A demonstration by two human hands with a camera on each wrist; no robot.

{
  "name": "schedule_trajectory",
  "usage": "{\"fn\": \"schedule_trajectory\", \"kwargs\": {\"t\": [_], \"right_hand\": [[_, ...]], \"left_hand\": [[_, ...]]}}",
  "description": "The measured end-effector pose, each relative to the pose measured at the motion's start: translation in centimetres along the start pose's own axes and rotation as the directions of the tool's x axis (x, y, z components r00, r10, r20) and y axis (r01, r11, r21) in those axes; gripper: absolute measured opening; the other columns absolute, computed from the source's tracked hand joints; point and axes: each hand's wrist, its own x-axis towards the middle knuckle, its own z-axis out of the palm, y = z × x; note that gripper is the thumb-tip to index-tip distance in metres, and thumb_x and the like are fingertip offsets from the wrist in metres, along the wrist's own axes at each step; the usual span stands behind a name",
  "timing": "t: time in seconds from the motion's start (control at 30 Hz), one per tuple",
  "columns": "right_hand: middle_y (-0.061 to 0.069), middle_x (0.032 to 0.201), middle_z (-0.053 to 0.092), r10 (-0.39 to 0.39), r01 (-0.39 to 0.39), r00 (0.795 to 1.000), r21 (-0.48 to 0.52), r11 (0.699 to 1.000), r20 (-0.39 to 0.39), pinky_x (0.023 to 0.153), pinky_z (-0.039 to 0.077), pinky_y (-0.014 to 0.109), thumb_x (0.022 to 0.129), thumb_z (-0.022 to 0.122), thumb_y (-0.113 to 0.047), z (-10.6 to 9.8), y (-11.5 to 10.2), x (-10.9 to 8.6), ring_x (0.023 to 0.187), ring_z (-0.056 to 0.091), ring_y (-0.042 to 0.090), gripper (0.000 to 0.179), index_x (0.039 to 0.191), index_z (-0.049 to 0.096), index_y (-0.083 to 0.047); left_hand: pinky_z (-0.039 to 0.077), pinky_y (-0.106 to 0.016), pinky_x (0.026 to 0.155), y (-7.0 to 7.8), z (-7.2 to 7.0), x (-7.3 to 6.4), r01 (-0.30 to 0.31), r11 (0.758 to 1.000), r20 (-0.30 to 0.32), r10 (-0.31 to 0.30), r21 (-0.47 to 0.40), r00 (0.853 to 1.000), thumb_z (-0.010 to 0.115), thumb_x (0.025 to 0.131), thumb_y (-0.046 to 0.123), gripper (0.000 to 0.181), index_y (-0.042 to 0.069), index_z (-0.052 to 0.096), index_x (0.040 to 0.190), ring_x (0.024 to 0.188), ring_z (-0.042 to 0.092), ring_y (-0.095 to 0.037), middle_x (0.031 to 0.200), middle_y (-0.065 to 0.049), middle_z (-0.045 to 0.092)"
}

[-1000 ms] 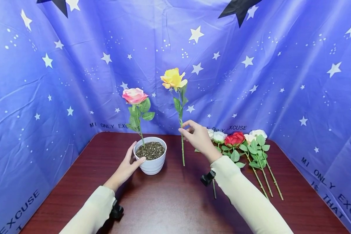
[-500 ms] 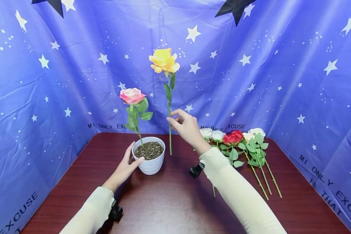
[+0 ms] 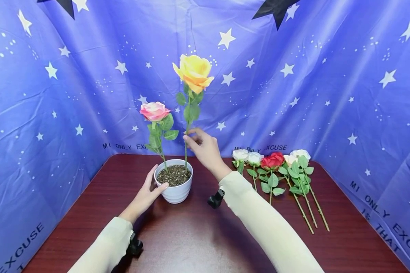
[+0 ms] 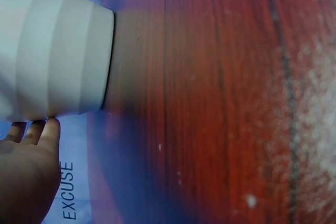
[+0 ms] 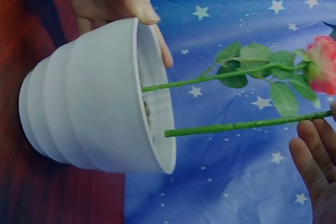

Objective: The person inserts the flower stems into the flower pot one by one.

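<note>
Pinches the yellow rose (image 3: pixel 194 74) in the right hand (image 3: pixel 205 149), now over the white pot (image 3: pixel 177 194) instead of beside it, seemingly lined up with the soil (image 3: pixel 173 176). Grips the pot with the left hand (image 3: pixel 147 194).

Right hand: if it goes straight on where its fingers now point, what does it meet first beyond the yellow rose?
Past the yellow rose, the right hand would probably meet the pink rose at its leaves, though depth is unclear.
</note>
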Motion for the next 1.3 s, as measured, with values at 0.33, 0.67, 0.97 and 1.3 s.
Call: {"fn": "schedule_trajectory", "kwargs": {"t": [0.33,0.67,0.97,1.3], "right_hand": [[-0.004,0.079,0.074,0.028,-0.027,0.998,0.021,0.999,-0.048,0.059,0.052,0.026,0.098,0.068,-0.031,2.3,0.6,0.1,0.069,0.069,0.013,0.017,0.107,0.071,-0.018],[-0.005,0.082,0.073,0.108,-0.108,0.994,-0.008,0.994,-0.033,0.061,0.052,0.026,0.099,0.066,-0.034,3.9,1.1,-0.2,0.071,0.068,0.01,0.018,0.108,0.07,-0.02],[-0.005,0.084,0.074,0.098,-0.099,0.995,-0.059,0.993,-0.022,0.065,0.051,0.028,0.099,0.065,-0.035,4.5,1.2,-0.4,0.074,0.067,0.006,0.017,0.107,0.07,-0.02],[-0.003,0.089,0.074,0.121,-0.119,0.992,-0.047,0.992,0.047,0.076,0.053,0.031,0.099,0.065,-0.032,5.4,1.4,-0.4,0.081,0.068,0.009,0.019,0.111,0.071,-0.019]], "left_hand": [[0.028,-0.052,0.113,-0.2,0.0,0.1,0.007,1.0,0.005,-0.007,-0.001,1.0,0.064,0.1,0.022,0.082,0.022,0.01,0.162,0.144,0.028,-0.039,0.164,-0.017,0.017],[0.027,-0.052,0.112,-0.2,0.2,0.1,0.007,1.0,0.012,-0.007,-0.013,1.0,0.063,0.1,0.021,0.082,0.021,0.01,0.162,0.145,0.027,-0.039,0.163,-0.017,0.017],[0.027,-0.051,0.112,-0.1,0.3,0.2,-0.016,0.999,0.02,0.017,-0.037,1.0,0.063,0.1,0.019,0.082,0.02,0.009,0.162,0.145,0.025,-0.04,0.164,-0.018,0.016],[0.028,-0.051,0.112,-0.3,0.1,0.1,-0.018,1.0,0.005,0.018,-0.024,1.0,0.062,0.1,0.018,0.082,0.02,0.009,0.162,0.144,0.028,-0.038,0.163,-0.018,0.018]]}}
